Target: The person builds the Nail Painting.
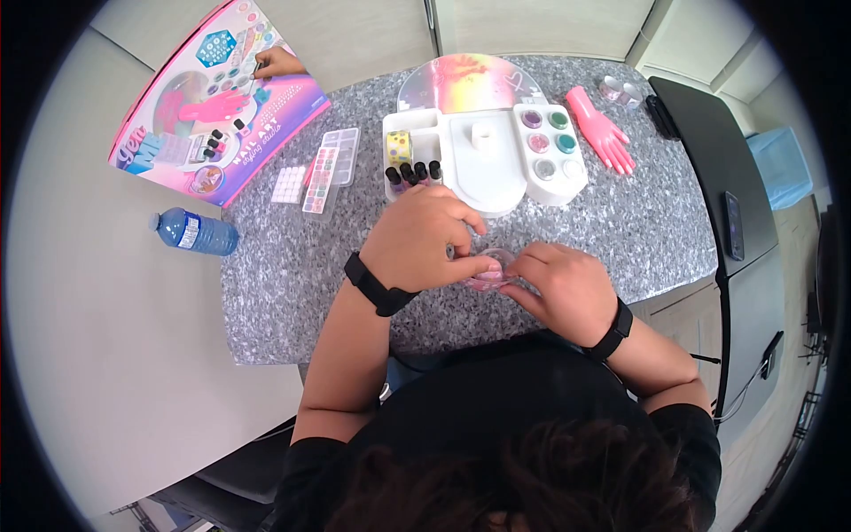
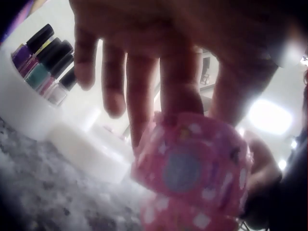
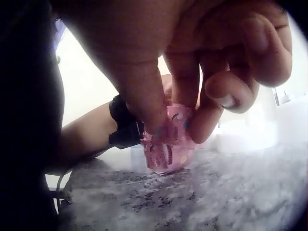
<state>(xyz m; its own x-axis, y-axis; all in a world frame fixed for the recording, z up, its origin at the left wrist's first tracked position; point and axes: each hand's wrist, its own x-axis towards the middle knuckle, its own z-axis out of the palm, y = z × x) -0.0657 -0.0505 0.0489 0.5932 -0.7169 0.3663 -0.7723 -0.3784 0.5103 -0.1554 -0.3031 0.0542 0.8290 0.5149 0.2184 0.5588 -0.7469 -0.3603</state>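
Note:
A pink see-through roll of patterned tape [image 1: 487, 284], marked with white and coloured shapes, stands at the front of the speckled table. My left hand [image 1: 424, 241] holds it from the left, thumb at the ring's opening and fingers over its far side. From the right, my right hand [image 1: 565, 288] pinches the rim between thumb and fingertips. Close up in the left wrist view, the pink tape [image 2: 192, 163] appears as two stacked bands. In the right wrist view the roll [image 3: 168, 154] sits low over the table top, partly hidden by my fingers.
Ahead is a white nail station [image 1: 483, 164] with small black-capped polish bottles [image 1: 412, 175], a yellow roll [image 1: 399, 146] and glitter pots [image 1: 545, 142]. A pink model hand [image 1: 603, 133] and clear rolls [image 1: 620, 91] lie right. Left are trays [image 1: 321, 177], a box [image 1: 222, 106] and a water bottle [image 1: 197, 232].

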